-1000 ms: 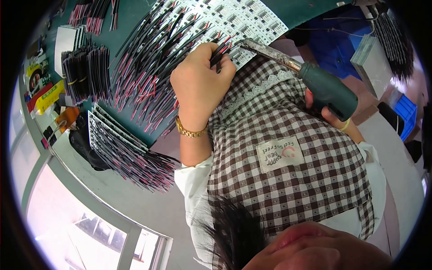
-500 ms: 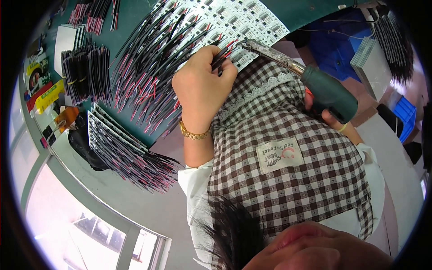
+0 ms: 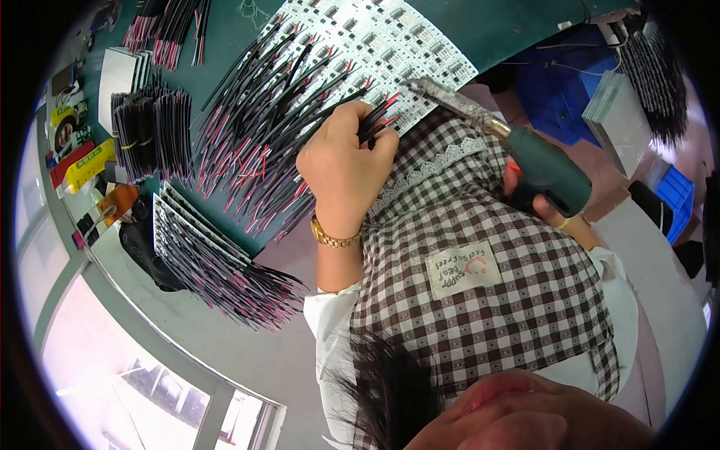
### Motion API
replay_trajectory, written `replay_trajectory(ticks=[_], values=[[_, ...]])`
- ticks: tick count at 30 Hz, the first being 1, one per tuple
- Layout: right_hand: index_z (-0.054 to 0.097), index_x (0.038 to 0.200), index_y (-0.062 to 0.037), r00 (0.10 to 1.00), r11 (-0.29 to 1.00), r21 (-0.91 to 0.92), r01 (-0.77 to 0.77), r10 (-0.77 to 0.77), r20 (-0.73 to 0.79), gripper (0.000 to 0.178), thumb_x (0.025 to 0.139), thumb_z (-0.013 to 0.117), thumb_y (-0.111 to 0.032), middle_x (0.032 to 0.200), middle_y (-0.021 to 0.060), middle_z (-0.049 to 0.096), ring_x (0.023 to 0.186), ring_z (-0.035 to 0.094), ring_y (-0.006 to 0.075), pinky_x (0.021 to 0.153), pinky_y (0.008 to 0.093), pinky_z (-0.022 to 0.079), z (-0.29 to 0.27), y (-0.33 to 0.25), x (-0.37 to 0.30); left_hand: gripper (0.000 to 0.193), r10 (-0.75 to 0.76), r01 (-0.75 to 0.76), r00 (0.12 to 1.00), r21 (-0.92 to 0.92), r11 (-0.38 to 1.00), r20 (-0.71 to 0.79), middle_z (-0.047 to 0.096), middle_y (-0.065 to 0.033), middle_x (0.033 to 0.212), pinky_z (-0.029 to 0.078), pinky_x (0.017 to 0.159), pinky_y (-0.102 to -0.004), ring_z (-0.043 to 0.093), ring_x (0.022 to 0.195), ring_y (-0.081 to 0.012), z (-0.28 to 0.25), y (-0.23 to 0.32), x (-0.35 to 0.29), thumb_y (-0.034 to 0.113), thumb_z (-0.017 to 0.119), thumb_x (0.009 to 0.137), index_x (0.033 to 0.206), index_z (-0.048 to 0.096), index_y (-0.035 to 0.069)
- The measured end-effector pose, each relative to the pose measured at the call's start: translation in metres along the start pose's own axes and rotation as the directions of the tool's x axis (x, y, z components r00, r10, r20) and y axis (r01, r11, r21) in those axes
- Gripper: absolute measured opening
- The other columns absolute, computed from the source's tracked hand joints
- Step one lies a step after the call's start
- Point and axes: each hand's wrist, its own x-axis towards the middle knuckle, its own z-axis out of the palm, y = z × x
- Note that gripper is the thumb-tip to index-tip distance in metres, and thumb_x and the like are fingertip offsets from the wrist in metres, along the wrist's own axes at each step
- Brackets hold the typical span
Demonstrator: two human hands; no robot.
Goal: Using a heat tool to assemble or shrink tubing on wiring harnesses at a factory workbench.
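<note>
My left hand (image 3: pixel 346 161) is closed in a pinch on black and red wires (image 3: pixel 381 112), whose red ends lie over the near part of a white circuit board panel (image 3: pixel 397 34). My right hand (image 3: pixel 551 210), partly hidden, grips the dark green handle of a soldering iron (image 3: pixel 550 169). The iron's metal barrel points left, and its tip is over or on the panel, just beyond the red wire ends; contact is unclear. Rows of black and red wires (image 3: pixel 255 142) fan out from the panel's left part toward me.
Banded black wire bundles (image 3: pixel 139 135) and stacked white boards (image 3: pixel 116 86) stand on the green tabletop (image 3: pixel 517 22) at left. A wired stack of boards (image 3: pixel 202 247) lies closer. At right are blue bins (image 3: pixel 551 90) and another board stack (image 3: pixel 619 112).
The bench and panel sit slightly lower in view. My left hand has drawn a little nearer to me, and the gap between the red wire ends and the iron's tip has widened.
</note>
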Motion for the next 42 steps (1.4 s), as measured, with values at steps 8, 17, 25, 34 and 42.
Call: replay_trajectory(ticks=[8, 17, 25, 34, 42], values=[[0.044, 0.130, 0.0008, 0.983, 0.992, 0.122, 0.017, 0.005, -0.181, 0.085, 0.077, 0.064, -0.063, 0.084, 0.0069, 0.055, 0.073, 0.050, 0.0146, 0.066, 0.0272, 0.040, 0.007, -0.003, 0.009, 0.016, -0.040, 0.040, 0.999, 0.002, 0.999, 0.001, 0.060, -0.0022, 0.060, 0.042, 0.049, -0.0221, 0.051, 0.047, -0.0076, -0.002, -0.002, 0.000, 0.010, 0.071, 0.066, 0.081, 0.066, 0.007], [0.043, 0.131, 0.0032, 0.984, 0.979, 0.166, 0.114, -0.088, -0.156, 0.073, 0.085, 0.061, -0.050, 0.083, 0.0055, 0.054, 0.073, 0.049, 0.0124, 0.066, 0.0260, 0.039, 0.006, 0.007, 0.010, 0.022, 0.061, -0.061, 0.998, -0.040, 0.997, -0.003, 0.060, -0.0029, 0.067, 0.044, 0.049, -0.0288, 0.057, 0.052, -0.0175, -0.002, -0.010, -0.005, 0.011, 0.071, 0.070, 0.090, 0.062, 0.010], [0.040, 0.134, 0.0030, 0.985, 0.987, 0.088, 0.135, -0.124, -0.118, 0.068, 0.088, 0.060, -0.042, 0.087, 0.0073, 0.055, 0.073, 0.048, 0.0130, 0.066, 0.0271, 0.039, -0.002, 0.006, 0.008, 0.015, 0.171, -0.216, 0.950, -0.154, 0.964, -0.262, 0.065, -0.0112, 0.085, 0.048, 0.062, -0.0289, 0.060, 0.070, -0.0227, -0.017, -0.020, -0.008, 0.003, 0.068, 0.082, 0.096, 0.063, 0.000], [0.039, 0.134, 0.0032, 0.995, 0.978, 0.186, 0.089, -0.082, -0.048, 0.068, 0.087, 0.062, -0.040, 0.093, 0.0072, 0.055, 0.081, 0.049, 0.0147, 0.073, 0.0284, 0.040, -0.002, -0.003, 0.002, 0.020, -0.098, 0.109, 0.993, -0.195, 0.975, 0.068, 0.061, -0.0074, 0.064, 0.044, 0.049, -0.0278, 0.057, 0.051, -0.0200, -0.001, 0.004, -0.011, 0.016, 0.077, 0.071, 0.081, 0.061, 0.007], [0.051, 0.116, 0.0046, 0.987, 0.988, 0.055, -0.141, 0.145, -0.070, 0.081, 0.075, 0.066, -0.063, 0.085, 0.0055, 0.054, 0.075, 0.048, 0.0132, 0.067, 0.0253, 0.037, -0.009, -0.017, -0.010, 0.022, -0.015, 0.015, 1.000, -0.015, 1.000, -0.023, 0.058, -0.0047, 0.059, 0.043, 0.045, -0.0313, 0.057, 0.049, -0.0222, 0.011, 0.004, -0.011, 0.021, 0.078, 0.070, 0.076, 0.059, 0.011]])
